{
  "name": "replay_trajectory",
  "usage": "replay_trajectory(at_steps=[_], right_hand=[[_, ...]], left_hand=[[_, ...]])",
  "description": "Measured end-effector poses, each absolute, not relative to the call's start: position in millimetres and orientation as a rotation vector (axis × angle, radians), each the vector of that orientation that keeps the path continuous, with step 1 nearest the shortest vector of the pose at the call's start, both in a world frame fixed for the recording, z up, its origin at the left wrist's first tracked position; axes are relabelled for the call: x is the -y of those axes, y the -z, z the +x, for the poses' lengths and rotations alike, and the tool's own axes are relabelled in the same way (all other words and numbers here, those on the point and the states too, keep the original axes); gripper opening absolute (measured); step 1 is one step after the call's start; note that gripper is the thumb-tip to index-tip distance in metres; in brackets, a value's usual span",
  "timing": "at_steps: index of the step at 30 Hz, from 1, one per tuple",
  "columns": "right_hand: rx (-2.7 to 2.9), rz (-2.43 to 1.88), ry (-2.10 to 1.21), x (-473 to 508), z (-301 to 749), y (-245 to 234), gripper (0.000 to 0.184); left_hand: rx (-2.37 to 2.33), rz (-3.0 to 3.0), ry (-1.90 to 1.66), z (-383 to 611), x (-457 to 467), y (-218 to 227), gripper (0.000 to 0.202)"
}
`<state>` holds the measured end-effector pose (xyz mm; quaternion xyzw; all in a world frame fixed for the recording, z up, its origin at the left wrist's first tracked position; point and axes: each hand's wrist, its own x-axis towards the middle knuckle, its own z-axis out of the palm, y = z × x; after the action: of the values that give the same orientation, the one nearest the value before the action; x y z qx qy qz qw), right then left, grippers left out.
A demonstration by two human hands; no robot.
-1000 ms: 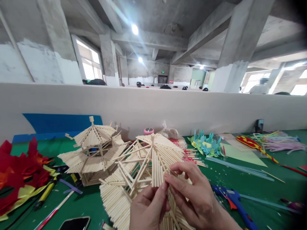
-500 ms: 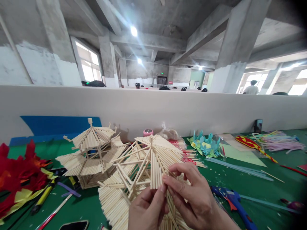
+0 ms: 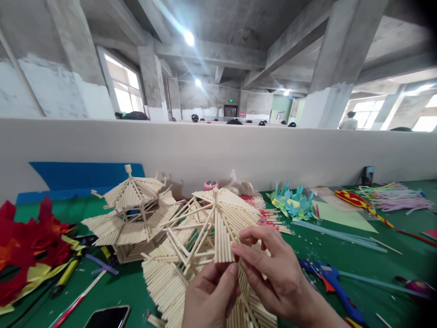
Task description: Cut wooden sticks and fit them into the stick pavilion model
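A pavilion model of pale wooden sticks (image 3: 170, 278) stands in front of me, its upper roof partly covered with sticks and partly bare frame. My left hand (image 3: 213, 291) is closed, thumb and fingers pinching the lower ends of a short row of roof sticks (image 3: 223, 246). From the right, my right hand (image 3: 278, 269) is closed too, its fingertips pressed against the edge stick of that row. The tips of both hands nearly meet there. A finished-looking stick pavilion (image 3: 131, 218) stands to the left.
A blue glue gun (image 3: 336, 287) lies right of my right hand, with glue sticks (image 3: 341, 234) beyond. A phone (image 3: 107, 317) is at front left, near red paper flowers (image 3: 32, 255). Blue paper flowers (image 3: 293, 200) and a white partition (image 3: 218, 150) are behind.
Both hands stay at the same row of roof sticks with only slight finger shifts. The view has tilted down slightly, showing more of the phone.
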<state>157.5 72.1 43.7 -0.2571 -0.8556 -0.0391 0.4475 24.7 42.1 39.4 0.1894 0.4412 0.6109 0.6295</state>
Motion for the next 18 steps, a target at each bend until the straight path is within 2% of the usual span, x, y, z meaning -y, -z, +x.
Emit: replay_trajectory(at_steps=[18], right_hand=[[1.932, -0.68, 0.116, -65, 168, -39, 0.033]], left_hand=[[-1.038, 0.586, -1.428, 23, -46, -31, 0.028]])
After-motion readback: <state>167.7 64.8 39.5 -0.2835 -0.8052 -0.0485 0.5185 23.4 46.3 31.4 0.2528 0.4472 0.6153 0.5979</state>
